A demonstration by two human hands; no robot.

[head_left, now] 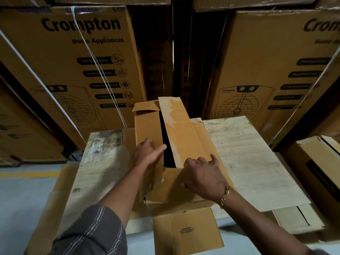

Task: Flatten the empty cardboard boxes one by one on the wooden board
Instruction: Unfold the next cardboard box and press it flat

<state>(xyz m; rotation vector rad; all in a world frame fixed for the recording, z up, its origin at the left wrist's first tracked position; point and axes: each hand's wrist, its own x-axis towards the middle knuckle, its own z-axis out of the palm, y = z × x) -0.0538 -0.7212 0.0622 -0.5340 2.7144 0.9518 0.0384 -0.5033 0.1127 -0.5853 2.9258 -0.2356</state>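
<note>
Mid-frame on the wooden board (248, 162), the left hand (147, 153) presses open-fingered on the box (184, 186)'s left flap (147, 126) while the right hand (204, 175) grips the right flap (180, 129), probably to spread them.

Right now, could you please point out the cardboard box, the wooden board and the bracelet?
cardboard box (180, 133), head view, its right top flap.
wooden board (248, 162), head view, its bare right half.
bracelet (226, 195), head view, chain links at right wrist.
</note>
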